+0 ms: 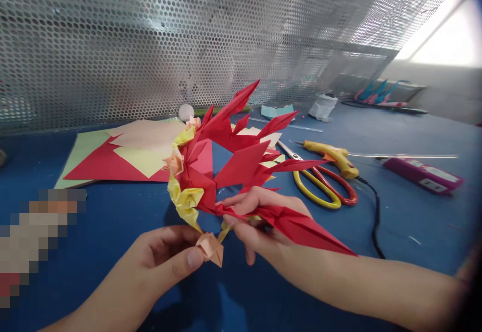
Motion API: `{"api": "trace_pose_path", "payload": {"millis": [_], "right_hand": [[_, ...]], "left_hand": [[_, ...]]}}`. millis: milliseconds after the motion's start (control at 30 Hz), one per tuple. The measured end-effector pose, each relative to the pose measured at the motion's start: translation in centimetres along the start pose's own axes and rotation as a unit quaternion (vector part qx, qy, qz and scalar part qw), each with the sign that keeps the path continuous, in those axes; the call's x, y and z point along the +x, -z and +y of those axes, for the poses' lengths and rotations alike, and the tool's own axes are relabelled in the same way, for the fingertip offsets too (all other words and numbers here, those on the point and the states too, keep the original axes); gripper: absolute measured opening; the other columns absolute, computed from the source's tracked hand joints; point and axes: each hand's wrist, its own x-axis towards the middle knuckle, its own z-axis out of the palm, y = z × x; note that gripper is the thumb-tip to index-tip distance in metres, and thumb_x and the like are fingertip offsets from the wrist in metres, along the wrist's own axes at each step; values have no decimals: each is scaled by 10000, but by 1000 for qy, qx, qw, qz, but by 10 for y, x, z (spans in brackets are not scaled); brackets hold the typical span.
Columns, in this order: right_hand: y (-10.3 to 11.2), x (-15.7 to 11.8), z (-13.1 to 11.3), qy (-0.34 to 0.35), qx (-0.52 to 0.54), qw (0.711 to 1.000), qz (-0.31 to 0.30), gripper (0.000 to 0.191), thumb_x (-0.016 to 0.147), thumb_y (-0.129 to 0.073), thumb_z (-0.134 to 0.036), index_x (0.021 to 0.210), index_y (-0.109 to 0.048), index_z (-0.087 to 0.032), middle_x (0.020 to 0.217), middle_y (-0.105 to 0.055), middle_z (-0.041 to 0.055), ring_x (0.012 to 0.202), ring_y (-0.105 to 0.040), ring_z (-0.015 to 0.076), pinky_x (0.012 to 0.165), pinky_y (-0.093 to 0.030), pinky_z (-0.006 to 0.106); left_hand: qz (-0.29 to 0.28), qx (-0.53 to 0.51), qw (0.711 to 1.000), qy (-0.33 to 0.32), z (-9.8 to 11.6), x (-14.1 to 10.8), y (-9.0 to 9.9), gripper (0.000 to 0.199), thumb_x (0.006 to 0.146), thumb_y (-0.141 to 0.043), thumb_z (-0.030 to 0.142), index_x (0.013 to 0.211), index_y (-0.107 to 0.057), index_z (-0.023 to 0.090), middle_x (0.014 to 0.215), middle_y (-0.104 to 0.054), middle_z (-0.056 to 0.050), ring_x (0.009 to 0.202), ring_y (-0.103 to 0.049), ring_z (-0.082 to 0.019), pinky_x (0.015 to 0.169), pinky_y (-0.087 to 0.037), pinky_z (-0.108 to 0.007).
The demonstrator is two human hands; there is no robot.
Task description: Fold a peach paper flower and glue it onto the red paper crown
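Note:
A ring-shaped folded-paper crown (pixel 244 169) with long red points is held above the blue table. Yellow paper flowers (pixel 188 199) and peach ones run along its left rim. At the bottom of the ring, my left hand (pixel 169 259) pinches a peach paper flower (pixel 211 248) between thumb and fingers. My right hand (pixel 263 221) grips the red base of the crown on its near right side, with one long red point lying over the hand and wrist. Part of the right fingers is hidden behind the paper.
Coloured paper sheets (pixel 143 146) lie behind the crown on the blue table (pixel 113 221). To the right are scissors (pixel 320 186), a yellow glue gun (pixel 333 156) with a black cord, and a purple box (pixel 422 175). A perforated metal screen (pixel 150 45) stands behind.

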Motion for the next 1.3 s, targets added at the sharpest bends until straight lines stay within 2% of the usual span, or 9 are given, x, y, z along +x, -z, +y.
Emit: {"api": "trace_pose_path", "payload": {"millis": [133, 300, 367, 500, 600, 700, 967, 1133, 1300], "right_hand": [[1, 1, 0, 8, 2, 1000, -2, 149, 883, -731, -217, 792, -612, -225, 967, -783, 25, 578, -710, 112, 475, -593, 167], [1, -3, 2, 17, -17, 1000, 2, 112, 867, -738, -189, 819, -647, -234, 985, -781, -9, 473, -618, 54, 460, -566, 137], [0, -5, 2, 14, -20, 1000, 6, 123, 836, -746, -163, 795, -653, -233, 964, -782, -13, 453, -587, 49, 441, -548, 132], [2, -4, 4, -32, -35, 999, 6, 205, 860, -754, -257, 704, -627, -216, 891, -779, 19, 425, -580, 80, 407, -540, 185], [5, -4, 6, -69, -35, 997, -9, 315, 897, -746, -360, 660, -594, -217, 785, -755, 22, 411, -591, 103, 389, -533, 207], [6, -6, 8, -59, -33, 998, -15, 322, 893, -762, -401, 672, -605, -226, 738, -738, 10, 426, -606, 115, 404, -547, 214], [4, -8, 7, -19, -52, 998, -22, 225, 908, -752, -377, 751, -662, -243, 784, -755, 13, 445, -614, 117, 412, -559, 211], [2, -10, 9, 26, -76, 997, -15, 124, 894, -764, -281, 791, -701, -257, 882, -781, -3, 433, -608, 91, 404, -538, 186], [4, -9, 9, 2, -73, 997, -18, 188, 902, -754, -314, 753, -670, -238, 850, -776, 11, 428, -616, 100, 398, -536, 192]], "left_hand": [[-31, -7, 999, 41, 3, -3, 1, 188, 700, -907, 505, 739, -857, 327, 834, -848, 23, 887, -742, -208, 866, -555, -249], [-26, 25, 998, 50, 3, -4, 1, 307, 729, -849, 602, 781, -860, 300, 893, -834, 10, 918, -685, -210, 875, -493, -252], [-38, 40, 997, 52, 3, -3, 2, 352, 728, -837, 624, 810, -861, 282, 894, -817, 0, 871, -639, -199, 815, -460, -248], [-35, 68, 995, 66, 2, -1, 4, 459, 732, -809, 659, 892, -855, 231, 785, -704, 1, 621, -395, -125, 559, -265, -241], [-2, 71, 995, 67, 2, -1, 5, 480, 734, -800, 669, 900, -842, 221, 631, -505, 58, 562, -215, -119, 504, -168, -259], [10, 64, 995, 70, 2, -1, 5, 504, 707, -811, 680, 869, -836, 203, 618, -440, 64, 572, -223, -124, 512, -181, -260], [38, 50, 996, 56, 3, -1, 2, 486, 660, -842, 669, 795, -823, 203, 642, -551, 16, 568, -313, -135, 528, -287, -262], [21, 34, 998, 45, -1, 1, 3, 496, 625, -865, 674, 729, -792, 195, 600, -519, 35, 555, -300, -126, 511, -255, -257], [20, 23, 998, 50, -1, 0, 4, 490, 661, -854, 669, 767, -797, 194, 613, -497, 49, 568, -288, -118, 527, -230, -249]]}}
